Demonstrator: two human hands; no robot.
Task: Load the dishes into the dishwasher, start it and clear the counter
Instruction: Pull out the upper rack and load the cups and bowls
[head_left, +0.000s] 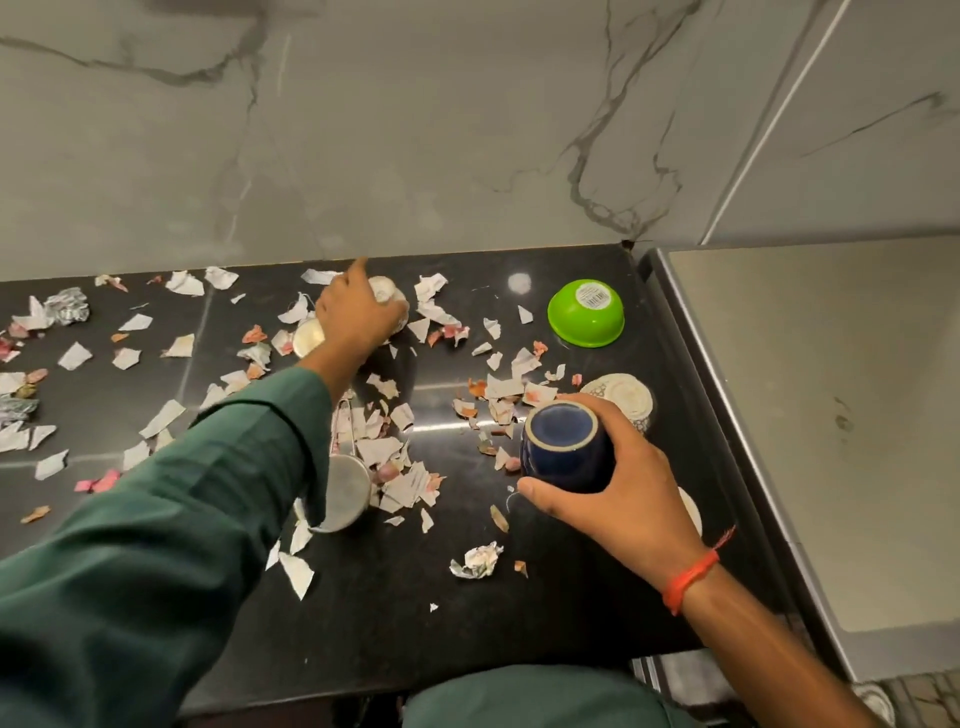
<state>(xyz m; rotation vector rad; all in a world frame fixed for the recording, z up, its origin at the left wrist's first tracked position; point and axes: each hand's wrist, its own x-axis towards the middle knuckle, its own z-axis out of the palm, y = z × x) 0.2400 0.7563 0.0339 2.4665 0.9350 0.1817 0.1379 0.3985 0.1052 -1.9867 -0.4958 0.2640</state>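
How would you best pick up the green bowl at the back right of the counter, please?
The green bowl sits upside down, base up, rim flat on the black counter. I would come from above and span its sloping sides just above the rim, thumb opposite fingers. The rim leaves no edge to hook, and no other dish touches it, so either of the hands could likely reach around it.

Head view, steeply down, near counter (545, 613)

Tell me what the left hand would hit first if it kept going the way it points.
Probably the marble wall. The left hand holds a white cup and points at the counter's back edge; depth is unclear.
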